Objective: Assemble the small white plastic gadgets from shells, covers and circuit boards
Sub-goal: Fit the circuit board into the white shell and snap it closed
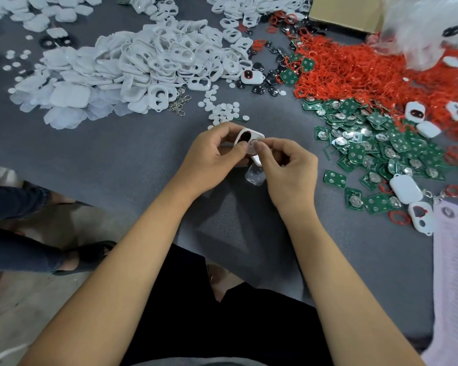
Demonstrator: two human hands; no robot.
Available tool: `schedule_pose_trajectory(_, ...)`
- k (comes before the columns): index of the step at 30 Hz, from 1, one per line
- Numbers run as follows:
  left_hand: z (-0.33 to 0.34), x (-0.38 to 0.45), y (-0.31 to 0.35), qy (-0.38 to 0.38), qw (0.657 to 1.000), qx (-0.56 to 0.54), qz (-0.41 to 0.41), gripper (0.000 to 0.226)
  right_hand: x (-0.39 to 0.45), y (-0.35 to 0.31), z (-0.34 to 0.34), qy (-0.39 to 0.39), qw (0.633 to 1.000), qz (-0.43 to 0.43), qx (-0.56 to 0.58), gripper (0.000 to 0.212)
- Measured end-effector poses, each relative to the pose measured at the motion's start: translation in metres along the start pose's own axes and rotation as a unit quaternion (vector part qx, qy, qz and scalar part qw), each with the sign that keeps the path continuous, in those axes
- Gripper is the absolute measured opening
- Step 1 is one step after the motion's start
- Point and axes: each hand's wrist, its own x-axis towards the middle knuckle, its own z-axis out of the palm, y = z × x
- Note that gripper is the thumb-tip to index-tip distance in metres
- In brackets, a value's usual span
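A: Why is everything lying in heaps around that grey desk (132, 159)?

B: So each part is sitting within reach of the white shell (251, 140) being worked on. Beyond the shell and to its left, the white covers and frames (154, 62) are piling up widest of all. Beyond it and to the right, the red rings (360, 72) are spreading out, and right of the shell, nearer the person, the green circuit boards (368, 146) are lying loose, probably so one can be taken without looking long.

A: And the little white discs (222, 109)?

B: They are sitting just beyond the shell, closest of any heap (likely because one goes in at this step).

A: How are the hands holding it?

B: The left hand (212, 157) is curling round the shell and lifting it clear of the desk, its open face tilting up towards the person. The right hand (288, 167) is pinching something small against the shell's near edge with thumb and forefinger; what it is, I cannot tell. A clear piece (254, 175) is lying just below the shell, between the two wrists.

A: So one gadget is under way?

B: I judge so, with finished ones (405, 187) resting far right of the shell.
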Motion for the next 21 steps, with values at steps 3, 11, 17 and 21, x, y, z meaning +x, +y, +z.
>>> schedule_pose_trajectory(3, 0.0000, -0.0006, 0.0002, -0.007, 1.000, 0.001, 0.003, 0.019, 0.0008, -0.0003, 0.0003, -0.004, 1.000, 0.009, 0.002, 0.008)
schedule_pose_trajectory(11, 0.0017, -0.0004, -0.0025, -0.004, 1.000, 0.001, -0.001, 0.021, 0.0016, -0.0006, 0.0030, -0.008, 1.000, 0.021, -0.004, 0.005)
schedule_pose_trajectory(17, 0.0013, 0.0003, -0.0037, -0.001, 1.000, 0.021, 0.000, 0.019, -0.0006, -0.0034, 0.0071, 0.005, 0.999, 0.024, -0.032, 0.012)
schedule_pose_trajectory(21, 0.0014, -0.0016, -0.0020, -0.006, 1.000, 0.017, 0.003, 0.015, -0.0011, -0.0027, 0.0096, 0.007, 0.998, 0.030, -0.052, 0.024)
